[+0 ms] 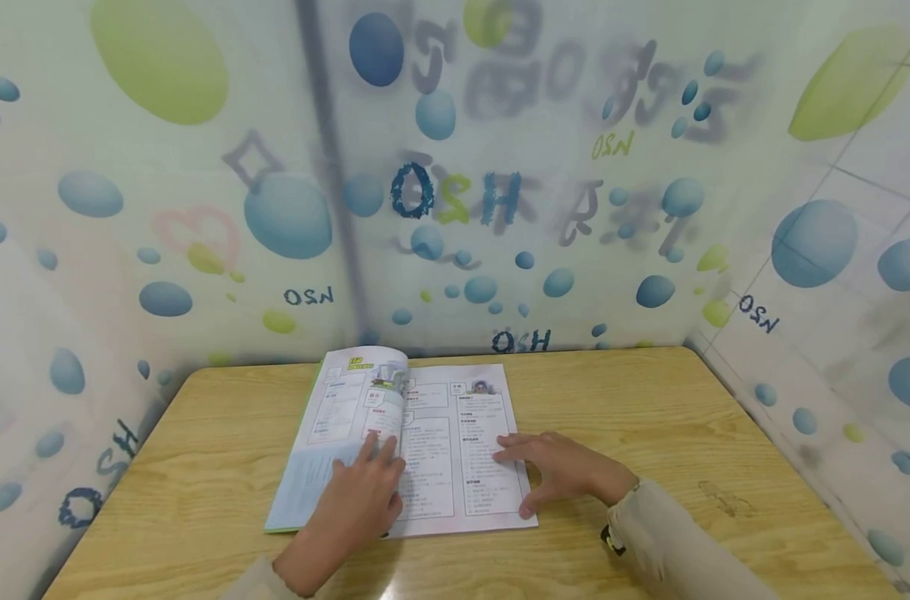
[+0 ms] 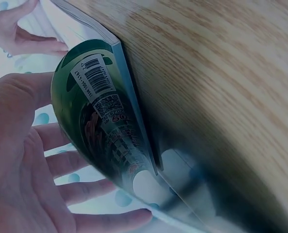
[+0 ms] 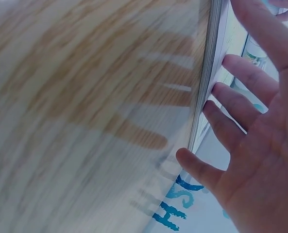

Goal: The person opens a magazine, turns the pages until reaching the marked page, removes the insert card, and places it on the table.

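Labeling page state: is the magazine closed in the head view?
No: the magazine lies open on the wooden table, its printed pages facing up.

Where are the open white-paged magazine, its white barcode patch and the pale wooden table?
Open white-paged magazine [image 1: 431, 458]: head view, right page.
White barcode patch [image 2: 95, 77]: left wrist view, barcode lines.
Pale wooden table [image 1: 612, 400]: head view, bare top.

From far away I see a small screened booth [image 1: 245, 92]: translucent curtaining [image 1: 42, 283] with coloured bubbles [image 1: 286, 221] and mirrored H2O lettering [image 1: 455, 198] surrounds a wood-grain table [image 1: 620, 400]. Which kind of building holds it, I cannot tell.
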A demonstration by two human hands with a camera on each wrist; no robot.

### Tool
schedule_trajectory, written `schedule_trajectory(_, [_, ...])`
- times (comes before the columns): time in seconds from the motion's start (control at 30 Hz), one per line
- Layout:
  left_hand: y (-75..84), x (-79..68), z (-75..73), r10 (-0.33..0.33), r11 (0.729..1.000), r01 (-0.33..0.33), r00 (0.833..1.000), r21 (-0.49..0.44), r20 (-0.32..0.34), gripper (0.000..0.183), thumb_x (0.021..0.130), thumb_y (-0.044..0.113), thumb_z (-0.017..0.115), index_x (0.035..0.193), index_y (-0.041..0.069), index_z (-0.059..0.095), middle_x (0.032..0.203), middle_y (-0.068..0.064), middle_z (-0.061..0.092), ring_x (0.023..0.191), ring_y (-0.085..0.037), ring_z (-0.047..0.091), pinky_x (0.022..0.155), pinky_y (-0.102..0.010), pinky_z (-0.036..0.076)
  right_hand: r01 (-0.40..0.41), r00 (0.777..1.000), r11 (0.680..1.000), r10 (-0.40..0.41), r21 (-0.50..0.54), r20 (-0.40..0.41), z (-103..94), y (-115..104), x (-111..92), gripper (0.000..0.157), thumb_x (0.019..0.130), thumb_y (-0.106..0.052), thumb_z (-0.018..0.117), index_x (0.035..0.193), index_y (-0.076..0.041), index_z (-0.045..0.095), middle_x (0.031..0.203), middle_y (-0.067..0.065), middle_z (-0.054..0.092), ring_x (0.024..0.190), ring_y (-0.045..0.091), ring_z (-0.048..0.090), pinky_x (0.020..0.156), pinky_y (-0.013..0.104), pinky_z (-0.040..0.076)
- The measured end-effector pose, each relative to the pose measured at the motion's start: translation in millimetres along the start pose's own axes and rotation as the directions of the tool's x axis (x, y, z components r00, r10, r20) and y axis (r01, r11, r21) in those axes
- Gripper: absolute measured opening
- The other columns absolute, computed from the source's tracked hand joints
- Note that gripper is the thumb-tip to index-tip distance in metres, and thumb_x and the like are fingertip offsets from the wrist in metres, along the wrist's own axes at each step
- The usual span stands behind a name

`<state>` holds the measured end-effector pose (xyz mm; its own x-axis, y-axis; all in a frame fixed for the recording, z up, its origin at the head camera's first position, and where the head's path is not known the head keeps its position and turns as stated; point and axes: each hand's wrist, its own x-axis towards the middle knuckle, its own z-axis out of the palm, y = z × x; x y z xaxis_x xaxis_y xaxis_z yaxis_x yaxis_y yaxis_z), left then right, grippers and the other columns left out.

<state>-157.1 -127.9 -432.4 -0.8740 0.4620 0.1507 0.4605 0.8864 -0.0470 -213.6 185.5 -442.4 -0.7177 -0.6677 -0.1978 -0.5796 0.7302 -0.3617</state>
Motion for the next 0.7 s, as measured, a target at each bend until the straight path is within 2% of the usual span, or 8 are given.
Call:
schedule_trajectory(0.13, [-0.4, -0.1, 0.2, -0.018, 0.999, 0.019, 0.999, -0.027, 0.027, 0.035, 0.079, 0.021, 0.075, 0.109, 0.004, 0.069, 0.134, -0.018, 0.057, 0.126, -0.046, 0.05, 0.067, -0.068, 0.052, 0.006, 1.0, 1.0, -0.007, 0.026, 0.009, -0.2, 2.2, 0.5, 0.084, 0.07, -0.052, 0.085, 0.143, -0.021, 0.056, 0.156, 0.002, 0.04, 0.144, 0.025, 0.035, 0.113, 0.056, 0.03])
schedule_trajectory(0.3, [-0.7, -0.8, 1.2, -0.014, 0.999, 0.015, 1.0, -0.045, 0.027, 0.034, 0.08, 0.02, 0.074, 0.109, 0.003, 0.068, 0.132, -0.019, 0.057, 0.125, -0.047, 0.051, 0.063, -0.064, 0.053, 0.012, 1.0, 0.999, -0.013, 0.043, 0.016, -1.3, 2.5, 0.4, 0.088, 0.068, -0.05, 0.087, 0.143, -0.019, 0.055, 0.157, 0.002, 0.039, 0.145, 0.024, 0.034, 0.114, 0.056, 0.027])
schedule_trajectory(0.7, [-1.0, -0.7, 0.0, -0.007, 0.997, 0.01, 0.999, -0.074, 0.036, 0.032, 0.081, 0.019, 0.073, 0.109, 0.003, 0.068, 0.133, -0.019, 0.056, 0.126, -0.046, 0.051, 0.063, -0.062, 0.054, 0.009, 1.0, 0.999, -0.009, 0.043, 0.011, 0.0, 4.3, -0.1, 0.083, 0.07, -0.05, 0.086, 0.142, -0.021, 0.056, 0.156, 0.001, 0.04, 0.145, 0.023, 0.035, 0.114, 0.054, 0.029])
